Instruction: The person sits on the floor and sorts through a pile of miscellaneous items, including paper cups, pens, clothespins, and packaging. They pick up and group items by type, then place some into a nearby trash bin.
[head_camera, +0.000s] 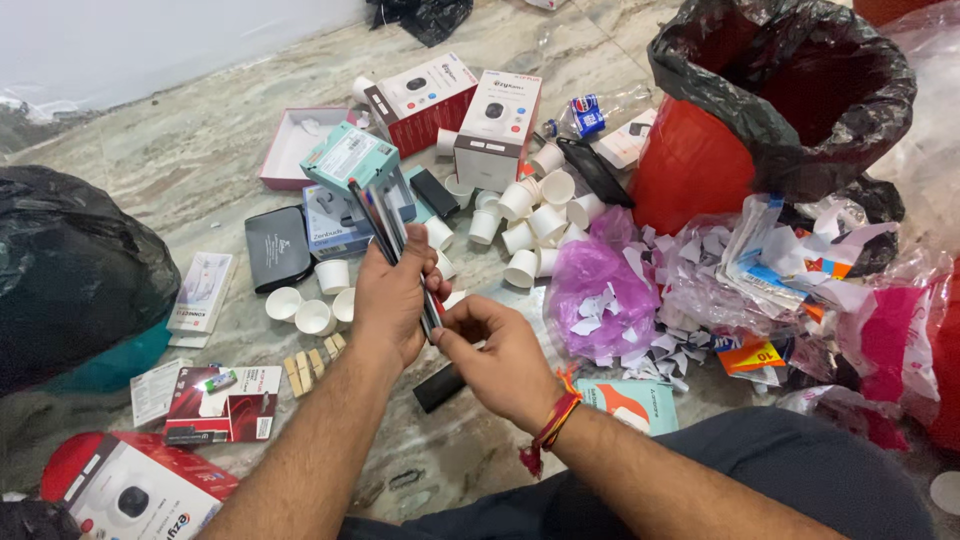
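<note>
— What's in the hands?

— The left hand (392, 300) is closed round a bundle of thin dark glossy strips (392, 232) with reddish edges, held upright above the floor at mid-scene. The right hand (500, 360), with a red thread band on its wrist, pinches the bundle's lower end between thumb and fingers. A flat black bar (438, 388) lies just under both hands.

— And the ground?

— A polished, veined beige marble floor (200, 150), littered. Near left lies a red-and-white cardboard camera box (130, 490). Beyond the hands, small white paper cups (535, 215) cluster; a crumpled purple plastic bag (590, 285) and torn white paper scraps (660, 350) sit right. Farther right stands a red bin lined with a shiny black plastic bag (780, 110); a pale wall (150, 40) at far left.
</note>
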